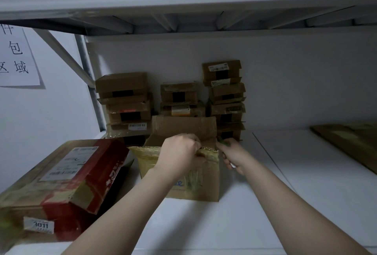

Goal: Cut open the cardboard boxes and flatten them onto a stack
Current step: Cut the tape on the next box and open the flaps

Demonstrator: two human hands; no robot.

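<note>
Left hand (pixel 180 152): my fingers curled over the box (pixel 195 185) rim.
Right hand (pixel 232 156): wrapped round the cutter (pixel 224 143) at the corner.
Risk: blade slipping toward my left fingers, close by.

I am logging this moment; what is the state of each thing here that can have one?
Centre cardboard box: upright, top flaps open.
Left hand: grips the box's near top edge.
Right hand: grips a green cutter at the box's right corner.
Red box: lying tilted.
Back boxes: stacked, closed.
Right cardboard: lying flat.
</note>
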